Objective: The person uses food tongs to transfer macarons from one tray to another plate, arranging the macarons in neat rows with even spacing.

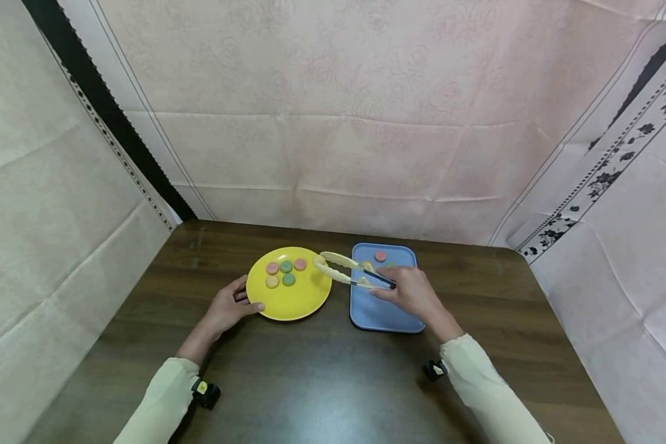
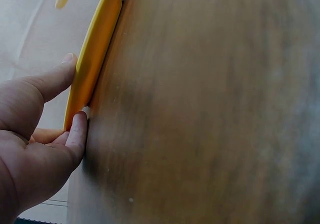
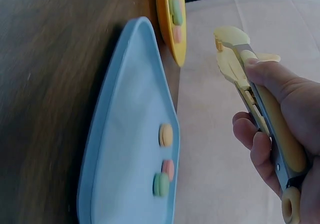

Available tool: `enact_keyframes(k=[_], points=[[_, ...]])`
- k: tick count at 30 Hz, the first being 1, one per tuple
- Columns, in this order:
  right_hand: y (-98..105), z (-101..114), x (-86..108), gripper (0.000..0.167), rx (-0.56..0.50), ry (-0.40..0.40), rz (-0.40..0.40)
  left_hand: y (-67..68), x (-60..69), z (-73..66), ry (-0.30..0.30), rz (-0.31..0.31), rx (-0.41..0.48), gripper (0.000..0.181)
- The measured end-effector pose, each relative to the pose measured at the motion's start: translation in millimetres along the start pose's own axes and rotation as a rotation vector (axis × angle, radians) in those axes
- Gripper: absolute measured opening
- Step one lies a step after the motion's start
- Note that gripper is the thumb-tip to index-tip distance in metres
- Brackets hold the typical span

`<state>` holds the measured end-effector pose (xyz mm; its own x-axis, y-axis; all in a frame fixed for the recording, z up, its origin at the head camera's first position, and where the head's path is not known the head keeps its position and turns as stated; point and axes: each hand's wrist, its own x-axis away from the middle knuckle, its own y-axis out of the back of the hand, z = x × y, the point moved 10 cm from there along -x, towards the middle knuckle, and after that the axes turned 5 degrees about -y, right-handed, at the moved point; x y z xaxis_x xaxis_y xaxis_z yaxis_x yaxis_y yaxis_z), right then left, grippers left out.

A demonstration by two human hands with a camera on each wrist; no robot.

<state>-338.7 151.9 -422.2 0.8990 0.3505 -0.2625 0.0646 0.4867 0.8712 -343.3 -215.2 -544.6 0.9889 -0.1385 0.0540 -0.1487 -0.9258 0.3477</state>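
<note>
My left hand (image 1: 230,311) grips the near-left rim of a yellow plate (image 1: 288,305), thumb on the rim and fingers at its edge. Several pink, green and cream macarons (image 1: 285,266) lie on the plate. My right hand (image 1: 411,293) holds a pair of tongs (image 3: 272,119) with pale yellow tips, reaching left over the plate's right side. Between the tips sits a tan macaron (image 1: 319,260), mostly covered by them in the right wrist view. Below that hand is a blue tray (image 1: 383,317); on it lie a cream macaron (image 3: 166,135), a pink one (image 3: 168,169) and a green one (image 3: 161,184).
Plate and tray stand side by side on a dark wooden table (image 1: 305,376), near its far edge. Patterned pale cloth (image 1: 333,154) hangs behind and at both sides. A small black camera (image 1: 206,393) is strapped to the left wrist, another (image 1: 435,370) to the right.
</note>
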Motion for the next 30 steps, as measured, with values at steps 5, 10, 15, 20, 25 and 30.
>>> enact_keyframes(k=[5, 10, 15, 20, 25, 30], points=[[-16.4, 10.8, -7.9, 0.048, 0.026, 0.024, 0.019, -1.1, -0.8, 2.2, 0.006, -0.002, -0.002, 0.097], [-33.0, 15.6, -12.4, 0.046, 0.047, 0.047, 0.063, -1.9, -1.1, 3.6, 0.001, 0.0, 0.001, 0.097], [-43.2, 17.8, -14.7, 0.042, 0.068, 0.064, 0.089, -1.3, -0.7, 2.1, -0.009, 0.001, 0.004, 0.096], [-51.6, 18.3, -17.1, 0.039, 0.071, 0.067, 0.109, -0.2, -0.6, 0.1, -0.02, -0.003, -0.001, 0.094], [-58.6, 15.7, -18.4, 0.043, 0.076, 0.026, 0.14, -1.8, -0.2, -0.4, -0.019, 0.004, 0.008, 0.094], [-58.7, 14.8, -18.1, 0.042, 0.046, 0.011, 0.144, -2.2, -0.3, -1.9, -0.025, 0.005, 0.008, 0.093]])
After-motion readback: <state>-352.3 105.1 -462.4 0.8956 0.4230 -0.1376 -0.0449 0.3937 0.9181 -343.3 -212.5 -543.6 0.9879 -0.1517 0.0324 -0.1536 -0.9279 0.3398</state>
